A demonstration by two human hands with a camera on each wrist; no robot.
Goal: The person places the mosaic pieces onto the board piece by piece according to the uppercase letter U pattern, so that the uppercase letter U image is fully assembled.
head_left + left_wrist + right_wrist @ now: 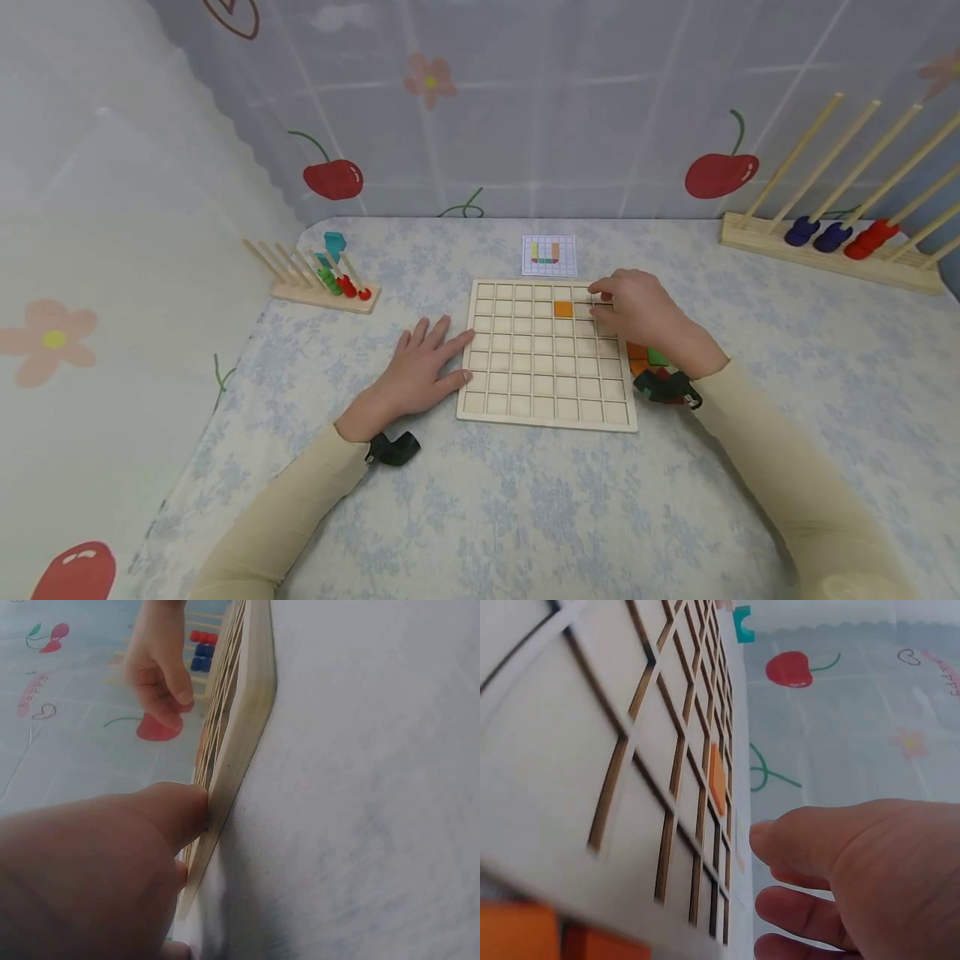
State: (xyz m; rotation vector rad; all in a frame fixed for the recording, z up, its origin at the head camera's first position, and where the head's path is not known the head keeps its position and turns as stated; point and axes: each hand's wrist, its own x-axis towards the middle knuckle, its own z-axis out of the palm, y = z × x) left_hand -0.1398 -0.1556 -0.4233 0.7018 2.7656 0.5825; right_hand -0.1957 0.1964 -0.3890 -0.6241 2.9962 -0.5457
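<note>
A pale wooden grid board (543, 364) lies flat on the table. One orange square tile (563, 310) sits in a cell near its upper edge, also visible as an orange tile (717, 778) in the right wrist view. My left hand (420, 373) rests palm down, its fingers spread, index finger and thumb touching the board's left edge. Over the upper right corner of the board hovers my right hand (641, 317), thumb and index finger apart, with nothing visible between them. Orange, green and dark red tiles, including a green tile (657, 357), lie partly hidden under the right wrist.
Behind the board is a pattern card (550, 256) with a coloured U shape. A small peg rack (322, 293) with beads stands at the left, beside a teal piece (334, 243). At the far right is a larger peg rack (832, 254). A printed curtain (525, 108) hangs behind.
</note>
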